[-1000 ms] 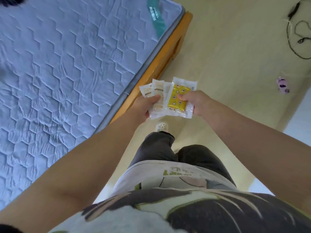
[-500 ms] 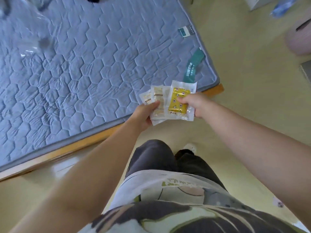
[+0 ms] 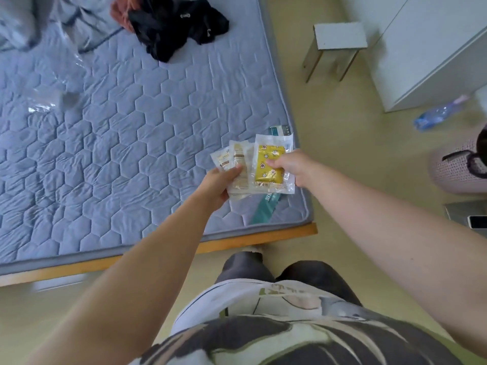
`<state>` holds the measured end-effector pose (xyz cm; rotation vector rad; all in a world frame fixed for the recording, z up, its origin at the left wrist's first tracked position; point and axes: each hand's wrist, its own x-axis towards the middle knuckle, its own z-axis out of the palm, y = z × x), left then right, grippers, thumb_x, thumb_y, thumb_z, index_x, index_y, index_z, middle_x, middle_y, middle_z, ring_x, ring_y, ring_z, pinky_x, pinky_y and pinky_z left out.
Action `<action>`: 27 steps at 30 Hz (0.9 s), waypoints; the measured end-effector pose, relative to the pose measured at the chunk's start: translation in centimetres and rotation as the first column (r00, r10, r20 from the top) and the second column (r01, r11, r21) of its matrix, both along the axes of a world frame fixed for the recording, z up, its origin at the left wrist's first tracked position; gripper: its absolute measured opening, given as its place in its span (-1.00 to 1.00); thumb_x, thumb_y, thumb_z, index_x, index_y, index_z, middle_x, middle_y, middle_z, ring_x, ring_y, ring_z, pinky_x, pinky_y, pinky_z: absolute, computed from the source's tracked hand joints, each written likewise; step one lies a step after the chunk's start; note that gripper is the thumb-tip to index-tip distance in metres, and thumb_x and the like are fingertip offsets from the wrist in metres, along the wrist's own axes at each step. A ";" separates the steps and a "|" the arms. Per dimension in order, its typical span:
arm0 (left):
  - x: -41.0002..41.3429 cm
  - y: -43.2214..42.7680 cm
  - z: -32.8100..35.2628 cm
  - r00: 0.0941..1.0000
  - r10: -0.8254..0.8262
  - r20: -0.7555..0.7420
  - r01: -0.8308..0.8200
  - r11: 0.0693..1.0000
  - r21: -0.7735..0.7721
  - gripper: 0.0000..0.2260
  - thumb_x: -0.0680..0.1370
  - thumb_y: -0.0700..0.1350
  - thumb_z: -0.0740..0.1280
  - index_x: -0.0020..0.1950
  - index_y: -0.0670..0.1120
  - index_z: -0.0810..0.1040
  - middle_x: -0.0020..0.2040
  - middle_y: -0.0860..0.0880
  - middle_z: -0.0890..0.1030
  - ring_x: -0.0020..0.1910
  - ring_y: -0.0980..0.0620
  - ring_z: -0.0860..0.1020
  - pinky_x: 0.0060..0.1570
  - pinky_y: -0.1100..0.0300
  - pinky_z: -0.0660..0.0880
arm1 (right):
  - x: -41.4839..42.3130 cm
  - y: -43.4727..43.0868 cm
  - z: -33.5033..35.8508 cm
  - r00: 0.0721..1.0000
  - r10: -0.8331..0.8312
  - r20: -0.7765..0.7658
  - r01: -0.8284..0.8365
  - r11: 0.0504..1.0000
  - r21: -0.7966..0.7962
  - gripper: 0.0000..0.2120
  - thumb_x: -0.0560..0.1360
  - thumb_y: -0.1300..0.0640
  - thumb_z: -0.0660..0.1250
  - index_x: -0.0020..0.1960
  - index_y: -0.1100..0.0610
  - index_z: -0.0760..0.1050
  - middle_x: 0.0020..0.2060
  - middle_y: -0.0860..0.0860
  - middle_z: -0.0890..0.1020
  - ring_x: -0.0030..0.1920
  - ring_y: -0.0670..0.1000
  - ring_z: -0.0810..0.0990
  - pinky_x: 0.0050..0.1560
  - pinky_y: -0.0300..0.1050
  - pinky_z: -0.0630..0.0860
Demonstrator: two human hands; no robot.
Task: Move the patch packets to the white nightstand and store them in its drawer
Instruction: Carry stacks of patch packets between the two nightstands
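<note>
I hold a fan of patch packets in front of me, above the mattress corner. My left hand (image 3: 220,184) grips the pale beige and white packets (image 3: 238,164) from below. My right hand (image 3: 288,167) pinches the clear packet with the yellow star-printed patch (image 3: 268,167) at its right edge. The packets overlap one another. A white cabinet (image 3: 432,48) stands at the upper right; I cannot tell whether it is the nightstand, and no drawer shows.
A blue quilted mattress (image 3: 118,143) on a wooden frame (image 3: 250,239) fills the left. Dark clothes (image 3: 176,25) lie at its far end. A small white stool (image 3: 340,38), a plastic bottle (image 3: 437,114), and a pink basket (image 3: 461,164) stand on the yellow floor to the right.
The view has swung round: the mattress corner now lies under the packets, and the stool, white cabinet and bottle have come into sight. Both hands keep the same hold.
</note>
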<state>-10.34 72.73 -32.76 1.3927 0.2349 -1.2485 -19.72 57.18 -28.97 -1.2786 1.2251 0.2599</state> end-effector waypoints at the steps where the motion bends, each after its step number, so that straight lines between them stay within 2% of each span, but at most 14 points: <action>1: 0.3 -1.9 0.2 1.000 0.009 -0.008 -0.010 1.000 -0.020 -0.89 0.57 -0.22 0.33 0.09 -0.16 0.53 -0.07 -0.09 0.67 -0.17 0.00 0.66 -0.19 0.13 0.63 | 0.3 -2.0 0.0 1.000 -0.001 0.005 0.001 1.000 -0.004 -0.38 0.40 0.13 0.50 0.36 0.28 0.37 0.32 0.11 0.48 0.31 0.12 0.45 0.35 0.04 0.35; 4: 0.7 -7.6 0.8 1.000 0.008 -0.017 -0.008 0.999 -0.045 -0.89 0.57 -0.23 0.32 0.09 -0.15 0.53 -0.04 -0.09 0.67 -0.10 -0.03 0.66 -0.05 0.07 0.62 | 0.5 -8.1 -0.4 0.998 -0.038 0.051 0.038 0.999 0.016 -0.40 0.37 0.16 0.52 0.33 0.30 0.41 0.27 0.13 0.53 0.27 0.13 0.51 0.32 0.12 0.40; 6: 0.9 -11.6 0.7 0.999 0.016 -0.034 -0.018 0.999 -0.047 -0.88 0.57 -0.23 0.32 0.10 -0.15 0.53 0.00 -0.11 0.66 -0.05 -0.06 0.65 0.01 0.04 0.60 | 0.6 -12.0 -0.2 0.996 -0.057 0.065 0.054 0.997 0.046 -0.49 0.40 0.21 0.49 0.29 0.30 0.44 0.24 0.15 0.55 0.24 0.14 0.53 0.30 0.16 0.41; 10: 0.9 -21.4 -0.3 0.996 0.069 -0.064 -0.073 0.996 -0.050 -0.87 0.57 -0.25 0.31 0.11 -0.18 0.53 0.02 -0.13 0.66 -0.10 -0.03 0.67 -0.11 0.10 0.63 | 0.0 -21.6 -0.9 0.996 -0.049 0.080 0.041 0.995 0.096 -0.78 0.49 0.29 0.37 0.14 0.27 0.52 0.09 0.14 0.62 0.17 0.15 0.58 0.23 0.16 0.47; 13: 0.4 -29.2 -0.8 0.992 0.090 -0.083 -0.096 0.993 -0.067 -0.83 0.57 -0.24 0.29 0.16 -0.18 0.52 0.06 -0.14 0.64 -0.09 -0.04 0.67 -0.15 0.08 0.64 | -0.7 -29.6 -1.5 0.992 -0.034 0.123 0.020 0.993 0.115 -0.95 0.49 0.29 0.38 -0.09 0.17 0.53 -0.09 0.05 0.64 0.17 0.12 0.58 0.27 0.14 0.45; 18: -2.2 -45.8 0.1 0.978 0.131 -0.160 -0.141 0.989 -0.054 -0.72 0.59 -0.22 0.29 0.30 -0.16 0.46 0.21 -0.16 0.59 0.13 -0.14 0.59 0.02 -0.06 0.58 | -2.3 -46.9 -2.0 0.994 -0.011 0.112 -0.004 0.992 0.126 -0.87 0.41 0.23 0.47 -0.09 0.12 0.56 0.05 0.07 0.65 0.14 0.11 0.59 0.29 0.16 0.42; 24: -2.2 -61.8 1.3 0.962 0.111 -0.249 -0.129 0.990 -0.060 -0.79 0.60 -0.21 0.27 0.23 -0.13 0.49 0.09 -0.11 0.65 0.04 -0.08 0.63 0.00 0.01 0.58 | -3.5 -62.6 -3.1 0.986 -0.149 0.068 0.135 0.974 0.180 -0.59 0.16 0.11 0.59 -0.02 0.12 0.62 0.01 0.05 0.68 0.14 0.10 0.60 0.31 0.23 0.38; 27: -0.3 -65.9 1.4 0.957 0.125 -0.260 -0.150 0.985 -0.080 -0.82 0.60 -0.21 0.27 0.19 -0.13 0.51 0.02 -0.09 0.68 0.01 -0.06 0.64 -0.04 0.04 0.61 | -1.5 -66.8 -3.0 0.980 -0.177 0.086 0.159 0.970 0.184 -0.64 0.19 0.12 0.57 -0.03 0.12 0.62 0.03 0.05 0.68 0.16 0.11 0.59 0.31 0.22 0.38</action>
